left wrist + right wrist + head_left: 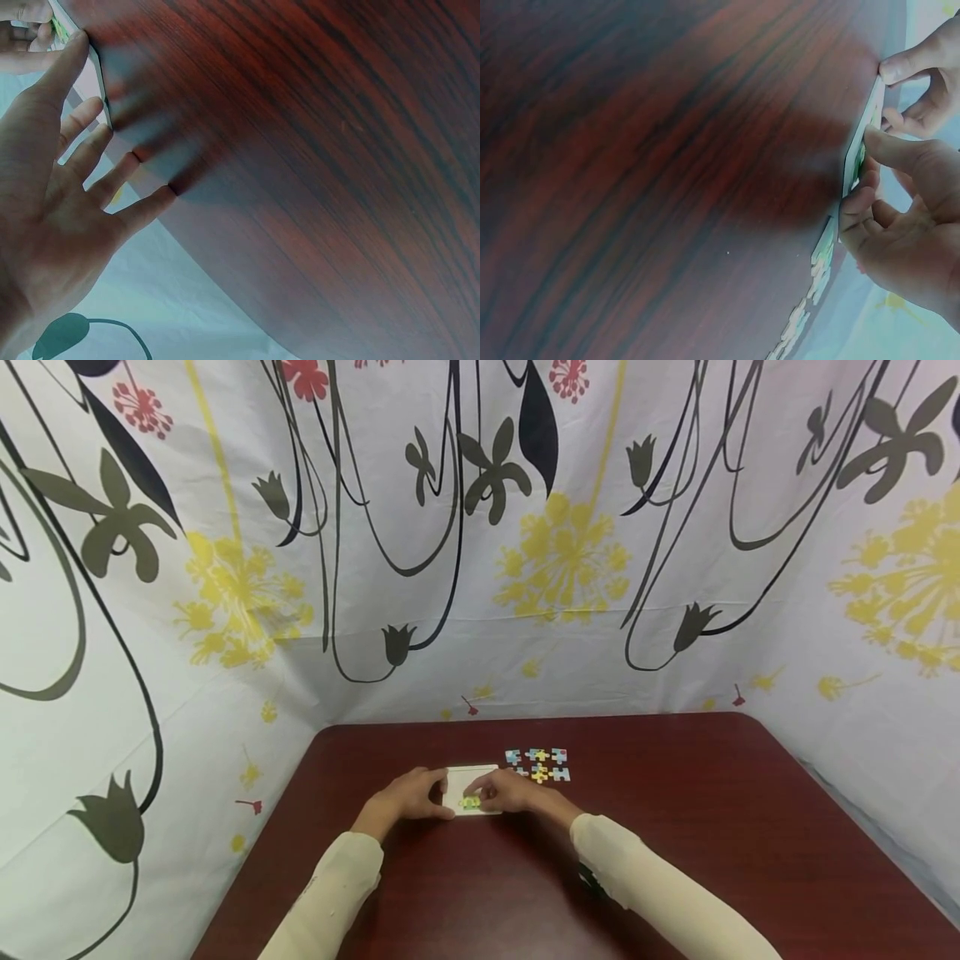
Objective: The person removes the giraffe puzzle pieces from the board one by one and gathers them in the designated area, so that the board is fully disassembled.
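A white puzzle tray lies on the table between the two hands. The left hand is at its left side, thumb and fingers spread; in the left wrist view the thumb tip and nearest fingers touch the tray's edge, with the other fingertips on the table. Over the tray, the right hand pinches a yellow-green puzzle piece between thumb and fingers, low against the tray surface. In the right wrist view the green piece is partly hidden by the thumb and fingers. Whether it joins other pieces cannot be seen.
Several loose puzzle pieces in blue and yellow lie in two rows behind the right hand, some partly covered by it. The dark red wood table has rounded far corners. A floral-printed white cloth hangs around its back and sides.
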A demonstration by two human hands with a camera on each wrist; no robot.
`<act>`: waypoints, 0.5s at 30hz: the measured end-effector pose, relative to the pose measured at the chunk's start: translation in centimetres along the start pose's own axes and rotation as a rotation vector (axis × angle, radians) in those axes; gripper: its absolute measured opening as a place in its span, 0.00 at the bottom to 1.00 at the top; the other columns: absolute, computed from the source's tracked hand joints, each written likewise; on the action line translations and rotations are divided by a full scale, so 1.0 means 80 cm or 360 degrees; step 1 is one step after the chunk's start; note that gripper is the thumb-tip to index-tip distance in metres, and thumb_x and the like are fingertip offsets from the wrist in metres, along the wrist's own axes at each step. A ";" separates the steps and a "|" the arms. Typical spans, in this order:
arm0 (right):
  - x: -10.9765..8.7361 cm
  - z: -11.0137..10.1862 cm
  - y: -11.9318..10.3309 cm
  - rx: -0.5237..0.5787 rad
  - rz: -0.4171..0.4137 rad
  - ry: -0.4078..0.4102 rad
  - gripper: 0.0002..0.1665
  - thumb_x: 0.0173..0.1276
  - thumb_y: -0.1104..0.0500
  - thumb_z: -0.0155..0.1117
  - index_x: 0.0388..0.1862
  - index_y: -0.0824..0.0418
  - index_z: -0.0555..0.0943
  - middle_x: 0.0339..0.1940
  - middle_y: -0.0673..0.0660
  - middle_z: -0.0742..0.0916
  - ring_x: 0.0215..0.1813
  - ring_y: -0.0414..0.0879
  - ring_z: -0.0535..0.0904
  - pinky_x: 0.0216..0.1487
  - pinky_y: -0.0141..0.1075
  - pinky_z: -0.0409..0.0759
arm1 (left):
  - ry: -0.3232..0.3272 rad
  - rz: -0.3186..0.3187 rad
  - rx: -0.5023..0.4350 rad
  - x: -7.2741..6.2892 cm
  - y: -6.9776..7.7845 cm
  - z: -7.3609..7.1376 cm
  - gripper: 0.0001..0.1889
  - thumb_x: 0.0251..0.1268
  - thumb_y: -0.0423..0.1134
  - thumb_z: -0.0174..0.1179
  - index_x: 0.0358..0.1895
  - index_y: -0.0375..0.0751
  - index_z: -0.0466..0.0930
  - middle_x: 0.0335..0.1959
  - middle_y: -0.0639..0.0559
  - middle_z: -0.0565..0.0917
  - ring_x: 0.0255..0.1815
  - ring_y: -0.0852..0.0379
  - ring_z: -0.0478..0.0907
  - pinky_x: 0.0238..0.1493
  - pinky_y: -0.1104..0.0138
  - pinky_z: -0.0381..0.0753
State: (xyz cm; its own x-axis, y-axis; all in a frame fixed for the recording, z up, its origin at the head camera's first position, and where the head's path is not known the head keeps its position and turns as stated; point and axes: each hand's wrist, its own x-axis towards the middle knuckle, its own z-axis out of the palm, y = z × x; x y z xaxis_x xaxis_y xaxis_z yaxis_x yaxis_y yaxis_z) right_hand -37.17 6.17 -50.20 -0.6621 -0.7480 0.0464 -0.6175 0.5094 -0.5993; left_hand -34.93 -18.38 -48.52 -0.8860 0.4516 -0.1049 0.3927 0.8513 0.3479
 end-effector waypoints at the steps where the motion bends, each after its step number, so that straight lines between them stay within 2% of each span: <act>1: 0.000 0.000 -0.001 0.0001 0.0003 0.0004 0.19 0.67 0.70 0.69 0.57 0.63 0.86 0.39 0.57 0.90 0.40 0.44 0.85 0.42 0.32 0.81 | 0.0000 -0.0003 0.0004 0.000 0.000 0.000 0.22 0.59 0.55 0.76 0.43 0.48 0.76 0.40 0.51 0.74 0.43 0.53 0.68 0.44 0.56 0.71; 8: 0.000 0.005 -0.001 -0.0006 0.0028 0.0069 0.20 0.66 0.70 0.72 0.56 0.60 0.86 0.43 0.60 0.90 0.46 0.51 0.86 0.47 0.38 0.83 | -0.0004 0.0002 0.0015 0.000 0.000 -0.001 0.22 0.60 0.56 0.76 0.43 0.48 0.77 0.40 0.49 0.76 0.43 0.54 0.68 0.44 0.56 0.70; 15: -0.002 0.013 -0.001 -0.0095 -0.0075 0.0239 0.21 0.61 0.71 0.75 0.53 0.59 0.88 0.44 0.60 0.90 0.41 0.51 0.88 0.44 0.39 0.84 | -0.0009 -0.0003 -0.0001 0.000 0.001 -0.001 0.21 0.60 0.55 0.76 0.43 0.48 0.77 0.39 0.50 0.75 0.42 0.53 0.68 0.43 0.56 0.70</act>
State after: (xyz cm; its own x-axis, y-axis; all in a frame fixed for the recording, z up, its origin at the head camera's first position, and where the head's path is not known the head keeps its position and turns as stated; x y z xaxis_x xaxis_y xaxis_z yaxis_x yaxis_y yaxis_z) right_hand -36.57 5.76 -50.99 -0.6849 -0.7021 0.1951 -0.6708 0.5029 -0.5451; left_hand -34.89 -18.30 -48.43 -0.8855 0.4512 -0.1107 0.3907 0.8522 0.3482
